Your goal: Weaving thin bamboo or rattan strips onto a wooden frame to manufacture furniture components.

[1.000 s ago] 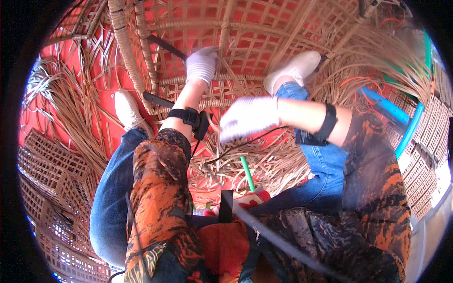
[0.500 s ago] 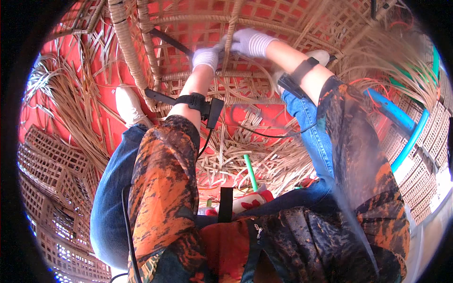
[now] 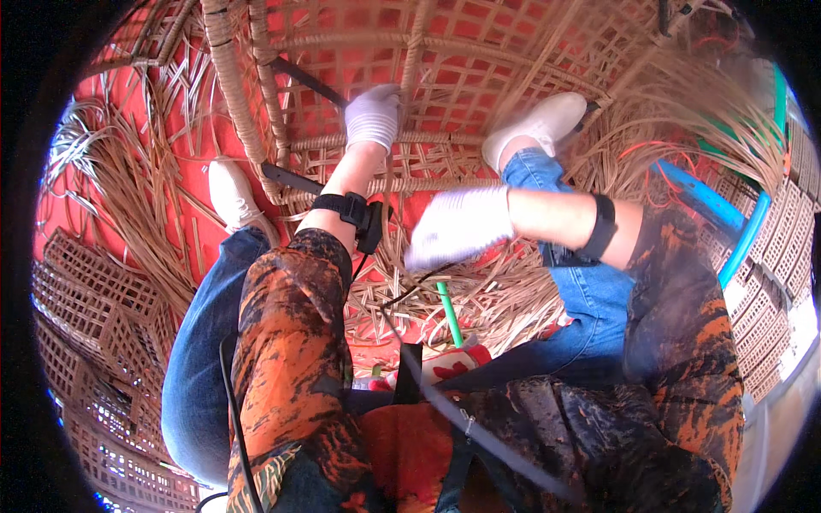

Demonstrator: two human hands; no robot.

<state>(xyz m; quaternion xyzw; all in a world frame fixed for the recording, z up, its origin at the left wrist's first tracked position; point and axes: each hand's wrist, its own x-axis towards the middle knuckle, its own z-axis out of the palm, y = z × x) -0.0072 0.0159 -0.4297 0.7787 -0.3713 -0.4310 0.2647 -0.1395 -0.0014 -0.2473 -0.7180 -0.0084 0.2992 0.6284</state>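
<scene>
A woven rattan frame (image 3: 415,137), an open lattice with wrapped bars, stands in front of me. My left hand (image 3: 374,117), in a striped white glove, is closed against it beside an upright wrapped bar; its fingertips and whatever they grip are hidden. A dark flat bar (image 3: 310,81) runs up to that hand. My right hand (image 3: 459,227), gloved alike, hangs nearer to me, off the frame, smeared by motion; its fingers cannot be made out. Below it a long blurred strip (image 3: 479,427) slants across my lap.
Loose rattan strips (image 3: 132,188) lie at left on the red floor covering (image 3: 190,201), with cut scraps (image 3: 505,295) between my legs. A green tube (image 3: 451,314) lies among them. Blue pipes (image 3: 710,201) and another strip bundle (image 3: 735,120) are at right. Woven panels (image 3: 98,295) stand left.
My right hand has drawn back from the lattice toward me, and the blurred strip has swung from the right across my lap. My left hand stays at the frame.
</scene>
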